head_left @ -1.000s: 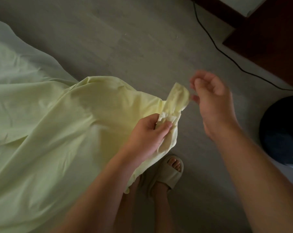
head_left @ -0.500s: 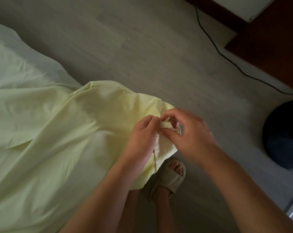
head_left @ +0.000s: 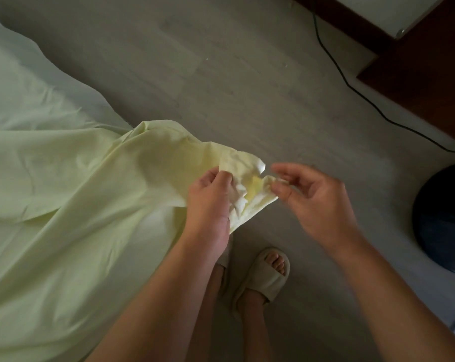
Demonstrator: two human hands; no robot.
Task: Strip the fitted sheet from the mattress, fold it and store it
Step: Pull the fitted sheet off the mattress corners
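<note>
Head view: left hand [head_left: 208,205] grips the sheet [head_left: 72,205] at its bunched corner, right hand [head_left: 312,202] pinches the corner's tip just beside it; the rest trails left. Better to spread the corner seam flat before folding.

The person wears pale cream slide slippers with a wide padded band and open toes. The right slipper [head_left: 263,276] shows whole, the left slipper [head_left: 224,258] (mostly hidden behind a forearm) only as an edge. The left hand [head_left: 208,202], right hand [head_left: 317,202] and both forearms are bare.
</note>
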